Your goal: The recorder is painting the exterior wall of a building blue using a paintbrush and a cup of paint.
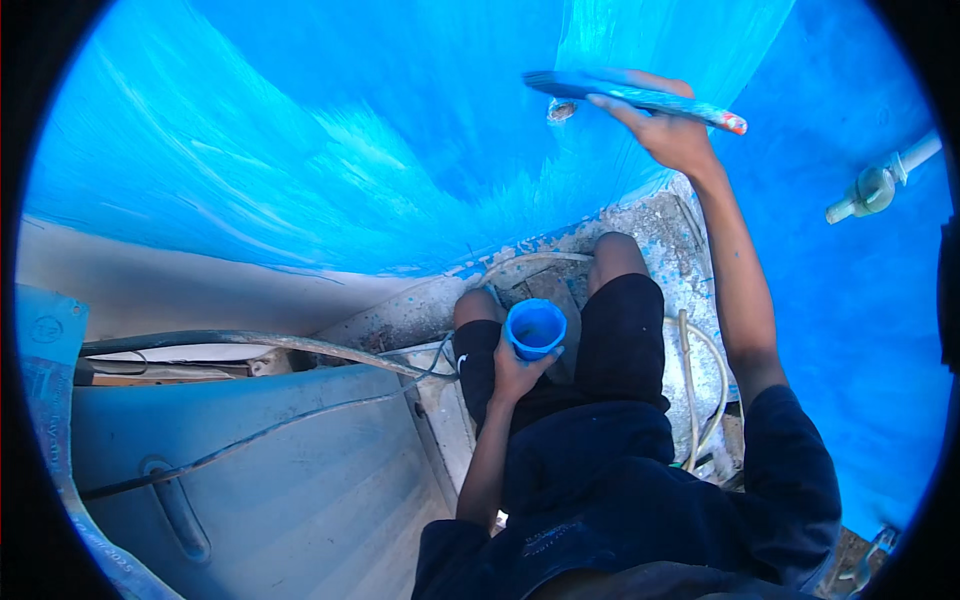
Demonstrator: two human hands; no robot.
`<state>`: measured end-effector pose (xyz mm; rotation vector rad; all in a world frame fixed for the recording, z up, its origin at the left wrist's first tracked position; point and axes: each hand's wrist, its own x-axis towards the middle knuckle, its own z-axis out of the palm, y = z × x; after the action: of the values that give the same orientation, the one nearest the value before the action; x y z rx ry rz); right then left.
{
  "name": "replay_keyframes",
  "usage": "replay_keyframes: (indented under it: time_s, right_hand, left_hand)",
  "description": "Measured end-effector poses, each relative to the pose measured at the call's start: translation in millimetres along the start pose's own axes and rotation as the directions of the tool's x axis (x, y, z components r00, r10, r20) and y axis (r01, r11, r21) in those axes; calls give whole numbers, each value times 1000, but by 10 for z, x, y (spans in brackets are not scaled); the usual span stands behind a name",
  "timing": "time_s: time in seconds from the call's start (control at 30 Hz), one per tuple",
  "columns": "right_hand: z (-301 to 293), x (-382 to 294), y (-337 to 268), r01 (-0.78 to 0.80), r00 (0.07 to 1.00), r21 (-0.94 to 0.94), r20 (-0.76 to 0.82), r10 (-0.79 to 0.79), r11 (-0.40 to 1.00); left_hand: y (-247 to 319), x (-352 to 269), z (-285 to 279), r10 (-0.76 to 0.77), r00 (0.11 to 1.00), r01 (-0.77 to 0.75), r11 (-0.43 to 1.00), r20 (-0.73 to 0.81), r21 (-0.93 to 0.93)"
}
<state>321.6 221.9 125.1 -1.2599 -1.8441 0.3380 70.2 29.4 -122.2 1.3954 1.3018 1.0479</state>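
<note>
A blue cup [535, 327] with paint inside is in my left hand [519, 375], above my lap between my knees. My right hand [664, 127] is raised and closed around a paintbrush [660, 101], its handle smeared with paint and red at the end. The dark bristles point left, over or against the blue painted wall [337, 112]; whether they touch it is not plain. Just below the brush, a small round hole or stub [561, 110] shows in the wall. Lighter streaks mark the paint.
A white valve on a pipe [874, 187] juts from the right wall. At lower left, hoses [262, 341] cross a grey panel with a recessed handle [180, 517]. A coiled pale hose [716, 360] lies beside my right leg. A paint-spotted concrete ledge [660, 225] runs along the wall's foot.
</note>
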Motion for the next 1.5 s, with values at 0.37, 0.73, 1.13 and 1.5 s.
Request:
replay_keyframes:
  time_s: [0.37,0.73,1.13,1.5]
  right_hand:
    - [1319,-984,514,-415,420,782,-290,860,466]
    - [1312,-956,-247,76,997,342,-52,-62,937]
    - [410,-730,732,-408,340,326,-813,474,853]
    - [1855,-1203,-54,276,931,320,-323,-170,906]
  left_hand:
    - [-66,-1,-6,26,999,-28,998,38,60]
    - [-127,-35,41,2,1000,-1,1000,16,-23]
    - [-99,-36,-44,23,1000,-24,999,-8,-32]
    - [-205,-42,-8,-21,1000,21,1000,-6,-14]
